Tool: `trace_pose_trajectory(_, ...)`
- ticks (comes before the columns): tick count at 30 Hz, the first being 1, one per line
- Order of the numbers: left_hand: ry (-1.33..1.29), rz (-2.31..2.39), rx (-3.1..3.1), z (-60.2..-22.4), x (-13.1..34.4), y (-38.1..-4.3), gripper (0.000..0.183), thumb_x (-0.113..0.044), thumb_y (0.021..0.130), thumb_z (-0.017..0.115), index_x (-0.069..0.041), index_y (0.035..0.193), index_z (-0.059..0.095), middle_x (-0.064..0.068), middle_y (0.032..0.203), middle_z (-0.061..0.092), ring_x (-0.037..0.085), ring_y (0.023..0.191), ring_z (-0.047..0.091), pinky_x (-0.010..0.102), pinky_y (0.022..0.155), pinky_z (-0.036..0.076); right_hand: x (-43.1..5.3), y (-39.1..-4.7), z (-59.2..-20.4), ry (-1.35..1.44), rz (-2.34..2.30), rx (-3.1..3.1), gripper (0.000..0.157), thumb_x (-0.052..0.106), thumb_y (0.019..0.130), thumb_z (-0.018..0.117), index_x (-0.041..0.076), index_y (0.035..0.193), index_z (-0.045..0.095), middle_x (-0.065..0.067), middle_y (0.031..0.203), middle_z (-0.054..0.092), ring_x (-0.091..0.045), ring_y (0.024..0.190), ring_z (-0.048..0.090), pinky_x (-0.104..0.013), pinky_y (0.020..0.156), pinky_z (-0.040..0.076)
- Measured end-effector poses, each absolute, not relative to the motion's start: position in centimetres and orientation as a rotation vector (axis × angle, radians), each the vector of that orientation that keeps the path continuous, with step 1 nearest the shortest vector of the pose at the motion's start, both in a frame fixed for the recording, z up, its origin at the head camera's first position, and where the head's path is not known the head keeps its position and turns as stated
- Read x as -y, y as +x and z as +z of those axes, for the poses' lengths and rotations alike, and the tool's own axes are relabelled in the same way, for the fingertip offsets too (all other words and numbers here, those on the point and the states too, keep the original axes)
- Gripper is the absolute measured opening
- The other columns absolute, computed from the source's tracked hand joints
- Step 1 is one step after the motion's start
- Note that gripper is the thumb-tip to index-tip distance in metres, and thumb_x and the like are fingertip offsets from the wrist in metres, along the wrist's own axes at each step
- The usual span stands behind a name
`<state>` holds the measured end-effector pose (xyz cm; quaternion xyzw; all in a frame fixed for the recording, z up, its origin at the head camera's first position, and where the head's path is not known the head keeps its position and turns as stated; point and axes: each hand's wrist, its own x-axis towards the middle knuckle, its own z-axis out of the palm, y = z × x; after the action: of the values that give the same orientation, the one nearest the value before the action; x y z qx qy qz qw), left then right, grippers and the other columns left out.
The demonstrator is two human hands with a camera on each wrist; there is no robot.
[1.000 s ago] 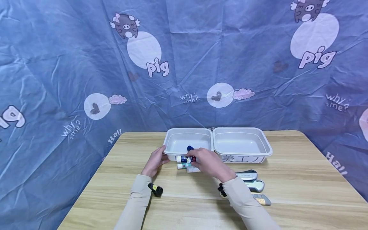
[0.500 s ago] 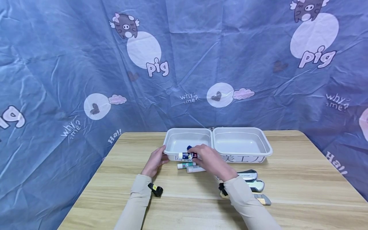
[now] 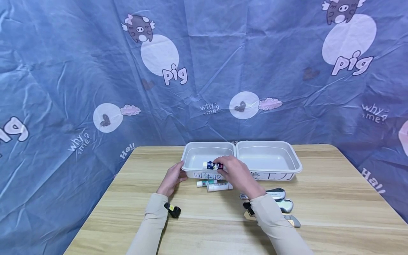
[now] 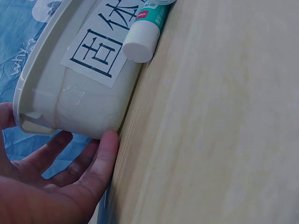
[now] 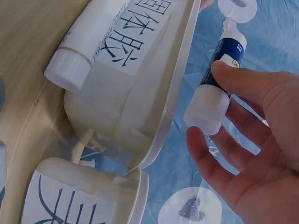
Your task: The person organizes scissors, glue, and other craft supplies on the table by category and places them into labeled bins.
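My right hand (image 3: pixel 237 173) pinches a glue stick (image 5: pixel 216 84) with white ends and a dark blue label between thumb and fingers. In the head view it overlaps the front rim of the left white bin (image 3: pixel 208 143). My left hand (image 3: pixel 173 179) rests at that bin's left end, thumb by the rim and extended fingers touching the lower wall, as the left wrist view shows. In front of this bin lie a green-labelled glue stick (image 3: pixel 206 183) with a white cap and a larger white glue stick (image 3: pixel 220 187).
A second white bin (image 3: pixel 267 143) stands against the first one's right side; both have paper labels with printed characters. Several utility knives (image 3: pixel 283 205) lie at the right, partly under my right forearm. A blue patterned cloth (image 3: pixel 204 71) hangs behind the wooden table (image 3: pixel 197 233).
My right hand has lifted the blue-labelled glue stick up and slightly right, from beside the other glue sticks to the bin's front rim. The left hand has stayed put.
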<state>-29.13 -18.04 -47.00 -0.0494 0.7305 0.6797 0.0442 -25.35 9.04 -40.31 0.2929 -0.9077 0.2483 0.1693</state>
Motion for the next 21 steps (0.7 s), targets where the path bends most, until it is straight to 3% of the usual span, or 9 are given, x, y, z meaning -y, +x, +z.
trace_pose_trajectory(21, -0.189, 2.087, -2.262, -47.69, 18.06, -29.51, 0.054, -0.041, 0.108, 0.045, -0.001, 0.142, 0.056, 0.017, 0.121, 0.064, 0.019, 0.098, 0.066, 0.04, 0.095, 0.058, -9.45, -26.01, -40.97, 0.768, 0.68, 2.55, 0.032, 0.006, 0.085, 0.082, 0.012, 0.116, 0.074, -0.003, 0.117, 0.074, -0.025, 0.11, 0.067, -0.044, 0.092, 0.059)
